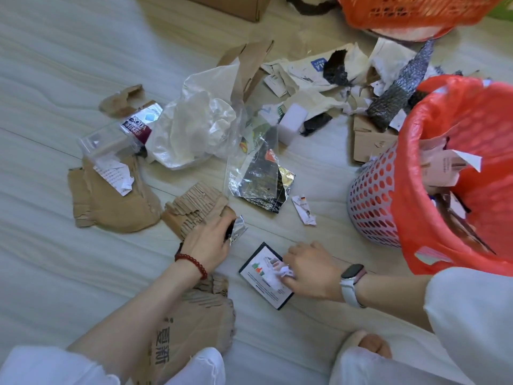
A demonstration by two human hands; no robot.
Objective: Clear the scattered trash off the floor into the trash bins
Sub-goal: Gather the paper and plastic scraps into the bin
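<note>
Pale floor (41, 107): left hand (206, 245) pinching light crinkly foil scrap (238, 228); right hand (308, 269) apparently clutching crumpled paper (286, 273) (soft, weightless) near lined bin (372, 201).

The red-lined bin (455, 173) was cut off by the right edge; paper inside hid its bottom. A second orange basket (410, 9), far behind that bin, was cropped by the top edge and blurred. The cardboard box (236, 6) left of that basket showed only its lower corner. Print on the dark-bordered card (263, 276), left of the red-lined bin, was too small to read.
</note>
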